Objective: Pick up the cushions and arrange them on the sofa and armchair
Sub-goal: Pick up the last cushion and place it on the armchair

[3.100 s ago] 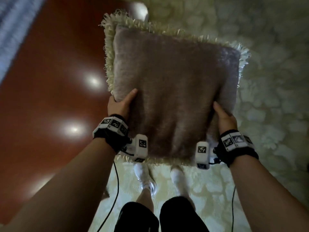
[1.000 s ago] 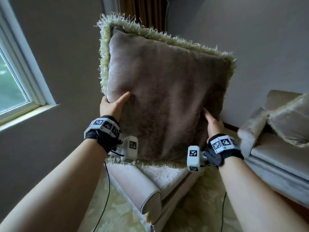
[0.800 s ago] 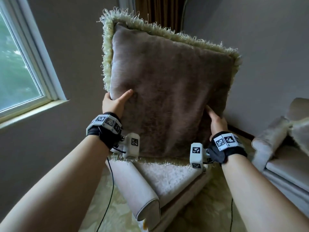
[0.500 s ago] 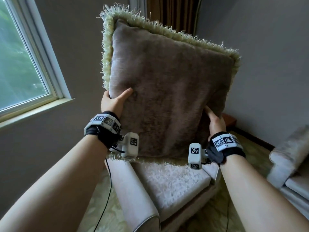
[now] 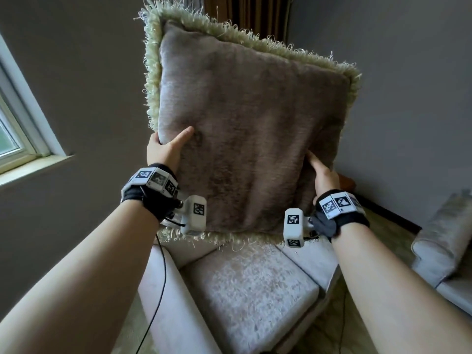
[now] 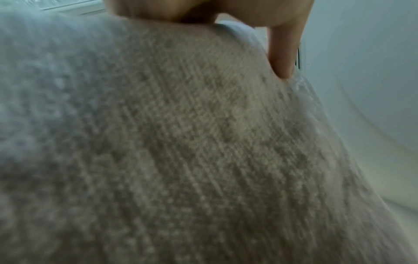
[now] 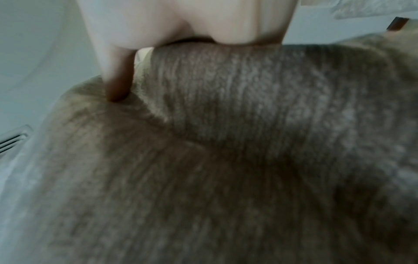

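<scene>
The armchair (image 5: 245, 297) fills the lower middle of the head view, pale and nubbly on its seat, with smooth padded arms on either side; part of a sofa (image 5: 439, 256) in the same light fabric shows at the right edge, well apart from the chair, with patterned carpet between them; a window (image 5: 15, 134) with a white frame and sill sits in the grey wall on the left, and a brown curtain (image 5: 245, 16) hangs at the top behind the cushion; the cushion (image 5: 245, 134) itself, a large square of taupe plush edged all round with a shaggy cream fringe, is held up in the air above the chair seat, tilted so its top left corner stands highest, its lower fringe hanging just over the back of the seat without clearly touching it; the left hand (image 5: 166, 149) grips the cushion's left edge, thumb laid across the front face and fingers wrapped behind, out of sight; the right hand (image 5: 323, 175) grips the right edge the same way, thumb pressing into the plush; in the left wrist view the thumb (image 6: 282, 53) dents the blurred fabric (image 6: 181, 142); in the right wrist view the thumb (image 7: 117, 75) sinks into a fold of the pile (image 7: 226, 142).
</scene>
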`<state>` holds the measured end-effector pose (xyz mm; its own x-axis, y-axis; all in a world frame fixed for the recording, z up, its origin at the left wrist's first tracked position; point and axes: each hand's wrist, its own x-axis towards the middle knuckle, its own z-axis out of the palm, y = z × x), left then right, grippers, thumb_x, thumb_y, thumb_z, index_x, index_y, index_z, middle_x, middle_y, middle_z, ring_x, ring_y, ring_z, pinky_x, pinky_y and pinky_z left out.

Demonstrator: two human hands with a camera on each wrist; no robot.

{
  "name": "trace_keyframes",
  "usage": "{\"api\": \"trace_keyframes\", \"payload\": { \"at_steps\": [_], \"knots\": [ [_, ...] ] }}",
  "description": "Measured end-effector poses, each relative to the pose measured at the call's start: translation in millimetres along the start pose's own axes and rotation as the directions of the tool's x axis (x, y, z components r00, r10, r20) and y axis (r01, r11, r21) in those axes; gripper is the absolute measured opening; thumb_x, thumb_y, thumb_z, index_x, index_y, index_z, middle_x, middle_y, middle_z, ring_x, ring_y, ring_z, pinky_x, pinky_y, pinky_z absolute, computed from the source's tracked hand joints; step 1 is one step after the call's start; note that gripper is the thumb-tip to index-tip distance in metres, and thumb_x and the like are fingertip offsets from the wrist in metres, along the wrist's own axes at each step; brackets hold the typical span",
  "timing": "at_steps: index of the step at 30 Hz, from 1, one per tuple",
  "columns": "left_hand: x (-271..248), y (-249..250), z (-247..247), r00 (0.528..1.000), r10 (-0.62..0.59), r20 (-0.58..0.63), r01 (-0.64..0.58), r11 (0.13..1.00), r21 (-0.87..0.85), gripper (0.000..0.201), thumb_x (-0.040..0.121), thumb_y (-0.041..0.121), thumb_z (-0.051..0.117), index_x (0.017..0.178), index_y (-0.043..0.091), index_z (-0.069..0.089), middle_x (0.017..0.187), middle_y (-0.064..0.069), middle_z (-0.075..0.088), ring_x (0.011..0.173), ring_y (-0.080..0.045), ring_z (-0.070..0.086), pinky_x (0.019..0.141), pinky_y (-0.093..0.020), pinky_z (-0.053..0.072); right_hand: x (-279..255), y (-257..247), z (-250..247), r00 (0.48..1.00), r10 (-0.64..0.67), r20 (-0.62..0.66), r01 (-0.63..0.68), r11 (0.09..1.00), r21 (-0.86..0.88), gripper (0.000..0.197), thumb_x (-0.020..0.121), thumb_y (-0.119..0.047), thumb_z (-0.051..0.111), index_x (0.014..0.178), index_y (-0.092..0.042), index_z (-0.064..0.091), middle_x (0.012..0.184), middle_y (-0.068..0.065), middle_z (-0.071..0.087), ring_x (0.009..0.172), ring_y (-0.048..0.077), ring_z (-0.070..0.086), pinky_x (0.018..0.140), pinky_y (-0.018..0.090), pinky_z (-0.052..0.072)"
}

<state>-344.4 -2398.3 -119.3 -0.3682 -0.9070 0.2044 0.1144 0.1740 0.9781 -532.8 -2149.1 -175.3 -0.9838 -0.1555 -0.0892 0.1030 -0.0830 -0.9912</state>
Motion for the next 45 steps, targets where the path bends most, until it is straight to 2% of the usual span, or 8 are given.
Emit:
{"api": "trace_keyframes", "payload": {
  "at_steps": [6,12,20,31,33,37,41,45],
  "knots": [
    [44,-19,50,0.998,0.001,-0.059,0.001,0.999,0.037,0.049,0.075,0.045,0.083,0.110,0.018,0.063,0.098,0.005,0.069,0.093,-0.015,0.068,0.085,-0.031,0.057,84,8,22,0.995,0.044,0.085,-0.046,0.999,0.025,0.072,0.072,-0.055,0.079,0.129,-0.014,0.065,0.118,0.007,0.068,0.100,0.026,0.065,0.090,0.034,0.051],
    [80,-37,119,0.987,-0.007,-0.161,0.015,0.999,0.047,0.040,0.076,0.045,0.082,0.101,0.019,0.064,0.087,0.009,0.067,0.087,-0.015,0.067,0.086,-0.034,0.058,185,14,41,0.988,0.064,0.139,-0.076,0.994,0.078,0.095,0.048,-0.062,0.087,0.128,-0.015,0.064,0.122,0.007,0.070,0.109,0.030,0.066,0.103,0.045,0.050],
    [114,-55,182,0.954,-0.024,-0.298,0.042,0.998,0.053,0.069,0.072,0.046,0.084,0.126,0.016,0.053,0.107,0.005,0.064,0.098,-0.015,0.065,0.090,-0.032,0.055,288,10,59,0.962,0.017,0.273,-0.022,1.000,0.014,0.077,0.076,-0.052,0.076,0.137,-0.009,0.057,0.131,0.003,0.062,0.109,0.019,0.055,0.100,0.030,0.042],
    [175,-119,163,0.962,-0.097,-0.256,0.135,0.981,0.138,0.024,0.081,0.024,0.080,0.100,0.020,0.066,0.080,0.013,0.065,0.067,0.000,0.061,0.063,-0.017,0.051,327,82,122,0.938,0.093,0.334,-0.037,0.985,-0.171,0.060,0.083,-0.056,0.065,0.134,-0.024,0.063,0.120,-0.001,0.056,0.111,0.021,0.055,0.092,0.034,0.052],
    [189,-139,154,0.960,-0.126,-0.248,0.166,0.975,0.150,0.022,0.082,0.022,0.079,0.100,0.019,0.066,0.079,0.012,0.066,0.067,-0.002,0.061,0.062,-0.018,0.052,329,101,135,0.940,0.127,0.316,-0.051,0.970,-0.238,0.067,0.076,-0.065,0.063,0.130,-0.026,0.066,0.118,-0.002,0.058,0.114,0.028,0.059,0.082,0.035,0.059],
    [210,-188,142,0.953,-0.200,-0.226,0.242,0.953,0.180,0.013,0.087,0.015,0.073,0.097,0.016,0.064,0.077,0.008,0.064,0.066,-0.006,0.059,0.062,-0.020,0.053,333,149,157,0.942,0.238,0.236,-0.176,0.951,-0.256,0.079,0.058,-0.073,0.071,0.118,-0.022,0.073,0.120,0.004,0.070,0.107,0.025,0.064,0.101,0.041,0.050],
    [226,-237,136,0.924,-0.309,-0.224,0.351,0.918,0.185,0.017,0.088,0.010,0.067,0.078,0.022,0.061,0.073,0.004,0.061,0.067,-0.014,0.058,0.061,-0.020,0.051,346,209,178,0.901,0.388,0.195,-0.315,0.893,-0.322,0.085,0.049,-0.081,0.073,0.103,-0.016,0.074,0.103,0.008,0.073,0.096,0.029,0.068,0.096,0.044,0.054],
    [243,-286,138,0.882,-0.400,-0.249,0.429,0.900,0.076,0.020,0.069,0.033,0.073,0.079,0.018,0.064,0.084,-0.010,0.063,0.079,-0.024,0.059,0.071,-0.036,0.048,369,282,197,0.858,0.493,0.145,-0.434,0.846,-0.311,0.082,0.035,-0.081,0.077,0.084,-0.015,0.076,0.093,0.006,0.078,0.092,0.029,0.072,0.093,0.048,0.057]
  ]
}}
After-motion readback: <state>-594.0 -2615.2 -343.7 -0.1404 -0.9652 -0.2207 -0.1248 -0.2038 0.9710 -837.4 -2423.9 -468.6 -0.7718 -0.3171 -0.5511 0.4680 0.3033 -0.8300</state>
